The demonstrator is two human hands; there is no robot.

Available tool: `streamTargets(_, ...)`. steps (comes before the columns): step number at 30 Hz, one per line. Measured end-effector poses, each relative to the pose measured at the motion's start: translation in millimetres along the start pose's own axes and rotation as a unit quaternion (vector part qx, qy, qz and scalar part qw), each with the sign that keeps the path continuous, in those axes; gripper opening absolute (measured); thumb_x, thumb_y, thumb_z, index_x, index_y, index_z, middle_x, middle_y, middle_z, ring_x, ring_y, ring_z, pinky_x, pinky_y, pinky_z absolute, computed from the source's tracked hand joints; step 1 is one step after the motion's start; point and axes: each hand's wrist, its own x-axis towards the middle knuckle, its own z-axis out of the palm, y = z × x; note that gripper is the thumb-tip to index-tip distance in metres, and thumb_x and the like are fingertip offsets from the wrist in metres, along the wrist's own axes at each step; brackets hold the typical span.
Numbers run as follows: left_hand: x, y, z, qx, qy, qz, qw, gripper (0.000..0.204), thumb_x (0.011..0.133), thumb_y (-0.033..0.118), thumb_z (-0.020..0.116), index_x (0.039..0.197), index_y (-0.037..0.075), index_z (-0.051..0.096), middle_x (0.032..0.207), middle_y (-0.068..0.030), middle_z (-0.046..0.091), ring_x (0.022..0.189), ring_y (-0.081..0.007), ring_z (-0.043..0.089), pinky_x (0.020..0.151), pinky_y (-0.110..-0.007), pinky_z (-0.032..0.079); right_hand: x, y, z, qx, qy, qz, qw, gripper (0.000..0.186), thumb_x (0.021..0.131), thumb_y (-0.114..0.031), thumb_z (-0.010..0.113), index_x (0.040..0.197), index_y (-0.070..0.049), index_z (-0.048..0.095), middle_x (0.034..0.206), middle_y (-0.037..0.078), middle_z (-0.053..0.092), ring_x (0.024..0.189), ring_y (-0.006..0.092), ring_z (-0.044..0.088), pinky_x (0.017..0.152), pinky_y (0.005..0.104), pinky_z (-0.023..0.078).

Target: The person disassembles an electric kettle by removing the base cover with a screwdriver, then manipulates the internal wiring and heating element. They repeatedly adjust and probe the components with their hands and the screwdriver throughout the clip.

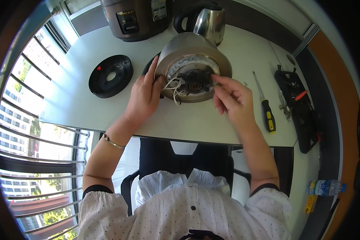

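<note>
A metal electric kettle (188, 43) lies tipped on the table with its opened underside facing me. Inside the base sits a black plastic connector (196, 78) with a coiled round centre, and white wires (174, 90) loop out at its left. My left hand (145, 90) grips the kettle's left side, thumb along the rim and fingers partly hidden behind it. My right hand (234, 96) pinches at the right edge of the connector with forefinger and thumb, the other fingers curled below. To the left, apart from the kettle, lies a round black base cover (122, 74) with a hole in its middle.
A screwdriver (268, 116) with a black and yellow handle lies right of my right hand. Beyond it are an open black tool case (294, 96) and small metal pieces (284, 106). A second kettle (210, 25) and a brown cooker (138, 20) stand at the back.
</note>
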Motion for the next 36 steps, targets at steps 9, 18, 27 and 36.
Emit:
streamTargets(9, -1, -3, -1, -0.013, -0.009, -0.006, 1.0, 0.051, 0.09, 0.01, 0.046, 0.137, -0.005, 0.031, 0.083, -0.0194, 0.061, 0.079, -0.0354, 0.056, 0.075, -0.041, 0.044, 4, 1, -4, 0.042, -0.008, 0.019, 0.999, 0.024, 0.089, -0.002, 0.055, 0.111, 0.0, 0.061, 0.063, 0.006, 0.058, 0.048, 0.0087, 0.05, 0.042, 0.0207, 0.036)
streamTargets(18, 0, 0, -2, -0.001, -0.002, 0.018, 1.0, 0.053, 0.089, 0.009, 0.047, 0.137, -0.006, 0.029, 0.078, -0.0202, 0.06, 0.077, -0.0377, 0.055, 0.076, -0.043, 0.043, 2, 2, 1, 0.012, 0.022, 0.005, 1.0, 0.024, 0.085, -0.001, 0.061, 0.108, 0.001, 0.062, 0.064, 0.006, 0.059, 0.05, 0.0085, 0.052, 0.042, 0.0202, 0.038)
streamTargets(27, -1, 2, -3, 0.014, 0.015, 0.044, 0.999, 0.054, 0.088, 0.009, 0.049, 0.135, -0.01, 0.03, 0.072, -0.0196, 0.059, 0.071, -0.0373, 0.055, 0.074, -0.042, 0.042, 2, 13, 11, -0.117, 0.066, -0.101, 0.986, 0.029, 0.078, -0.004, 0.071, 0.105, 0.001, 0.061, 0.065, 0.002, 0.059, 0.054, 0.0045, 0.052, 0.045, 0.0178, 0.04)
streamTargets(36, 1, 7, -6, 0.016, 0.004, 0.022, 1.0, 0.061, 0.086, 0.02, 0.056, 0.134, -0.01, 0.031, 0.066, -0.0185, 0.057, 0.065, -0.0363, 0.055, 0.071, -0.041, 0.042, -2, 8, 26, -0.365, 0.085, -0.279, 0.884, 0.042, 0.072, -0.011, 0.077, 0.111, -0.005, 0.061, 0.052, -0.001, 0.05, 0.042, 0.0059, 0.044, 0.041, 0.0195, 0.035)
